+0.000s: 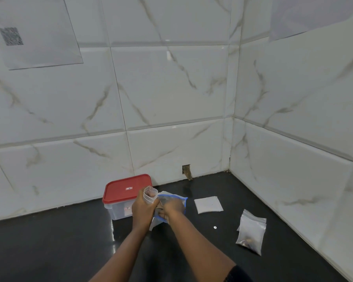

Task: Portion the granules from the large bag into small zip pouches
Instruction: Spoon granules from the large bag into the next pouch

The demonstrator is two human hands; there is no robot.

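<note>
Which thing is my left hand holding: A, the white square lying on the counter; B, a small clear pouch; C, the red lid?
B: the left hand grips the pouch, while the right hand holds the big bag.
</note>
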